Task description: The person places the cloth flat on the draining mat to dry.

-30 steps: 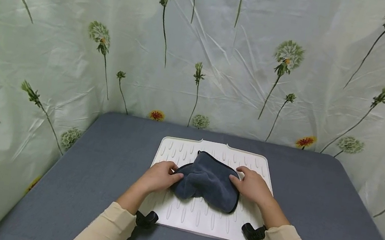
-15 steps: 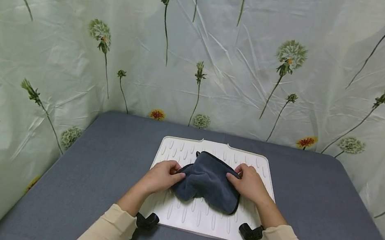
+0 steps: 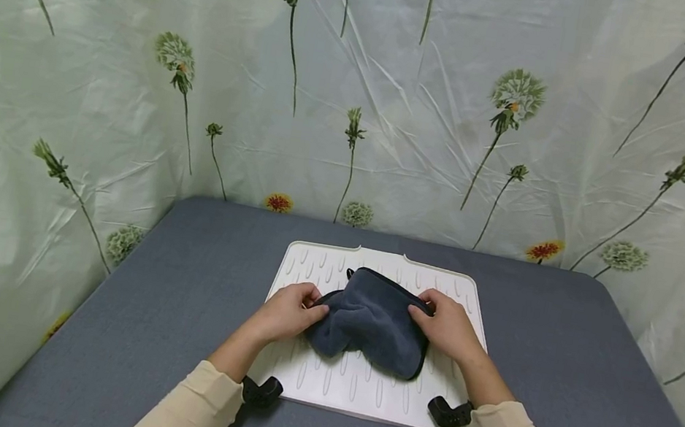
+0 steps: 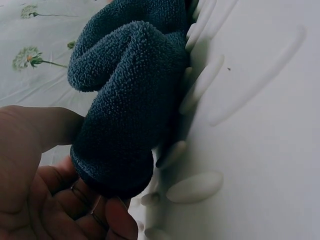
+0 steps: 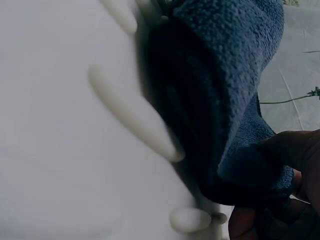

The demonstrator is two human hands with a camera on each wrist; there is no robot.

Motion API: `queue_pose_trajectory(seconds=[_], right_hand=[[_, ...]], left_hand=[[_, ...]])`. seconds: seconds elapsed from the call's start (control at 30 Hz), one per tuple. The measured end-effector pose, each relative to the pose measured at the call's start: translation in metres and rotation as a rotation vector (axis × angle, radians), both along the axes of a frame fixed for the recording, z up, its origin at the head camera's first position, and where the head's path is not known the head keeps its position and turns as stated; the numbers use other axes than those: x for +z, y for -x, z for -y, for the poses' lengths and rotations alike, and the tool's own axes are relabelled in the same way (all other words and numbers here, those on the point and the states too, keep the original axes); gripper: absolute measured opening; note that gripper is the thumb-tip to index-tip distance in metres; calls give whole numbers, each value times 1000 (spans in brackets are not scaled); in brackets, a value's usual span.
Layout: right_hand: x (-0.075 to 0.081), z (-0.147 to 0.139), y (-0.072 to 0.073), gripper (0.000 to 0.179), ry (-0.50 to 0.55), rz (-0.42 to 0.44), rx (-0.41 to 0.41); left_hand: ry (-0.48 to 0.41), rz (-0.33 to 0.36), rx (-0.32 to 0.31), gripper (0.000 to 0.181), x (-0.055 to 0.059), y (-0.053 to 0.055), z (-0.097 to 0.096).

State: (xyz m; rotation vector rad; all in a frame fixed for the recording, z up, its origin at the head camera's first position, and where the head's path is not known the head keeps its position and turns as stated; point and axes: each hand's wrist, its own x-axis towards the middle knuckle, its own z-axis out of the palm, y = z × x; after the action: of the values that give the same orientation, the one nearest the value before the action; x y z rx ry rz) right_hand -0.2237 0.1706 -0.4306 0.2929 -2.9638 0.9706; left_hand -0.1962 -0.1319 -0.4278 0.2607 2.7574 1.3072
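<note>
A crumpled dark blue cloth [image 3: 376,322] with black edging and a small loop lies on a white ribbed tray [image 3: 347,402]. At its left end my left hand [image 3: 286,314] pinches the edge between thumb and fingers. The left wrist view shows the thumb over the fuzzy cloth [image 4: 135,95] and curled fingers [image 4: 65,200] beneath. My right hand [image 3: 448,327] pinches the upper right edge. In the right wrist view the thumb [image 5: 292,147] presses on the cloth from above, with dark fingers under it. The cloth's middle bunches up in folds.
The tray rests on a grey-blue cloth-covered table [image 3: 208,267]. A flower-printed curtain [image 3: 425,108] rises behind and at the sides. Black wrist-worn devices, the left one [image 3: 263,391] and the right one [image 3: 448,412], hang over the tray's near corners.
My right hand has closed its thumb and fingers onto the cloth's right edge. My left hand keeps its pinch, almost unmoved. The cloth has barely shifted.
</note>
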Motion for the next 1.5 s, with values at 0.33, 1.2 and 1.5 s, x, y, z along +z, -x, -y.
queue_pose_trajectory(seconds=[0.33, 1.2, 1.5], right_hand=[[-1, -8, -3, 16, 10, -4, -37], [2, -46, -19, 25, 89, 91, -133], [10, -57, -22, 30, 138, 151, -130]], left_hand=[[-42, 17, 24, 12, -5, 2, 8], [-79, 51, 124, 14, -4, -5, 36], [-147, 125, 140, 15, 2, -5, 44]])
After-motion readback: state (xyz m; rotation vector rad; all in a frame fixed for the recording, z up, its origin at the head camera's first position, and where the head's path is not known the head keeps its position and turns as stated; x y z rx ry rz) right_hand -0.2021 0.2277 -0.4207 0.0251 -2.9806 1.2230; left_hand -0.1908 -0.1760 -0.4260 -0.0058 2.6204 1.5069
